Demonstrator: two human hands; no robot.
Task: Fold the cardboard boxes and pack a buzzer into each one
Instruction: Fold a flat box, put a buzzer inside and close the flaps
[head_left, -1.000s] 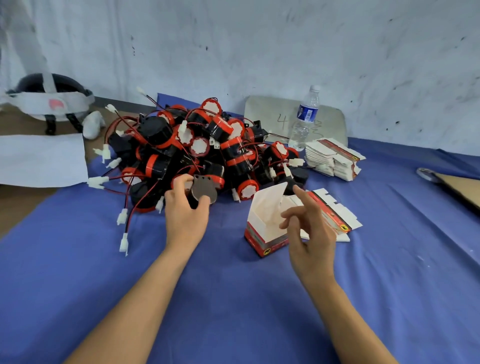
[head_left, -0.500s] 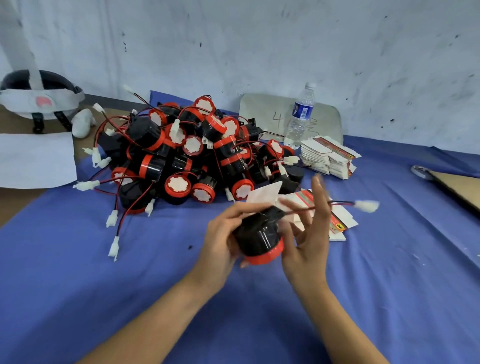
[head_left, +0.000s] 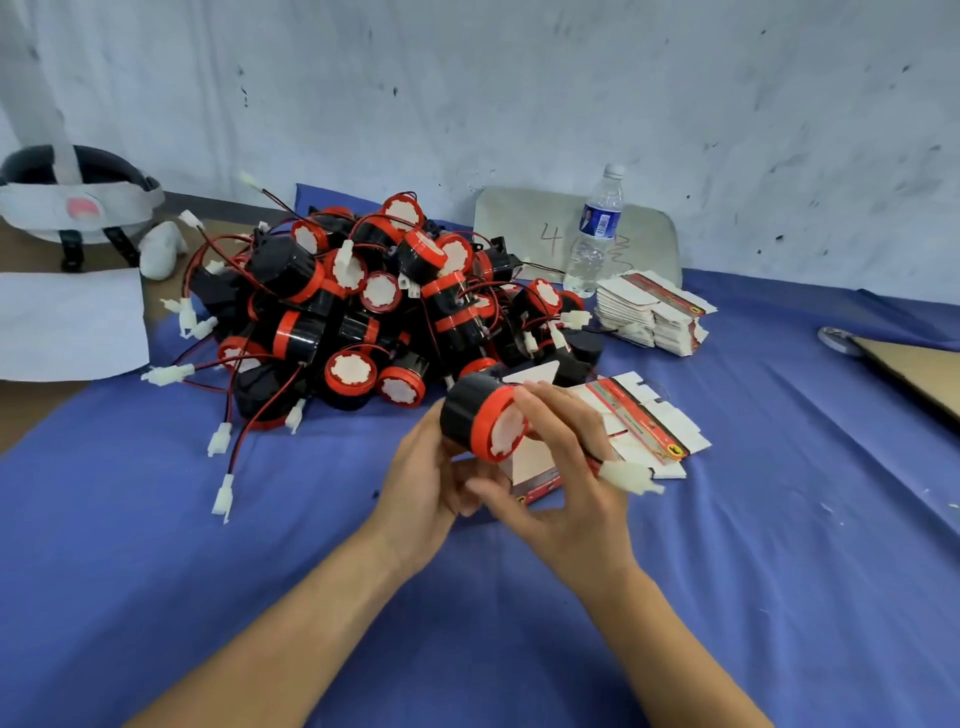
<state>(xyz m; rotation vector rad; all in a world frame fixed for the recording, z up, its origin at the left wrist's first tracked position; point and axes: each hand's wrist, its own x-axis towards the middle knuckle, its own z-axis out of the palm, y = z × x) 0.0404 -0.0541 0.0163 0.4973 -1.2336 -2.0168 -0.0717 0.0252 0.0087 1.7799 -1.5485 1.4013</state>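
I hold one buzzer (head_left: 470, 413), a black cylinder with a red rim and a white face, above the blue cloth. My left hand (head_left: 423, 483) grips its black body from below. My right hand (head_left: 569, 483) curls over the red end, and the buzzer's wire runs under its fingers. The white connector (head_left: 631, 475) sticks out to the right of that hand. Just behind my hands stands a folded red and white box (head_left: 535, 470) with its flap up, mostly hidden. A flat box blank (head_left: 647, 423) lies to its right.
A big pile of buzzers (head_left: 363, 312) with loose wires fills the middle of the blue cloth (head_left: 260, 545). A stack of flat boxes (head_left: 654, 314) and a water bottle (head_left: 595, 234) are behind on the right. A headset (head_left: 72, 202) and white paper (head_left: 67, 322) lie far left, brown cardboard (head_left: 919, 374) far right.
My left hand took a buzzer from the pile and brought it to the box. Now it is tipped so its white face points right, and the connector has dropped beside my right hand.
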